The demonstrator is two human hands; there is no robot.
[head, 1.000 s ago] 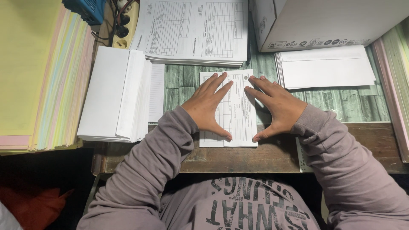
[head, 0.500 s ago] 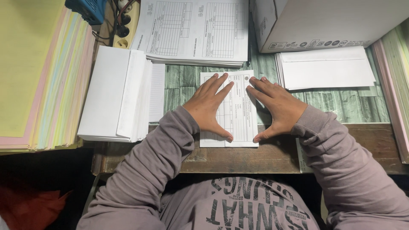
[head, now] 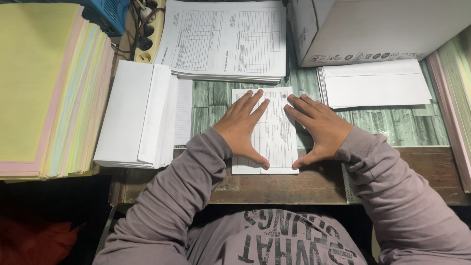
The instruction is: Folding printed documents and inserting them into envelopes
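Our left hand [head: 244,128] and right hand [head: 317,128] | palms flat, grasping nothing | folded form [head: 273,133] beneath both, long axis pointing away from us

Envelope stack [head: 132,115], cardboard box [head: 387,29]

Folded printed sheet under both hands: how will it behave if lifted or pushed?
The printed sheet looks thin, so it is likely light and floppy. Both hands, left hand and right hand, press it flat; released, it may spring open. It probably slides easily on the table.

Folded form [head: 274,135] under both hands, between envelope stack [head: 135,115] and envelopes [head: 375,88].
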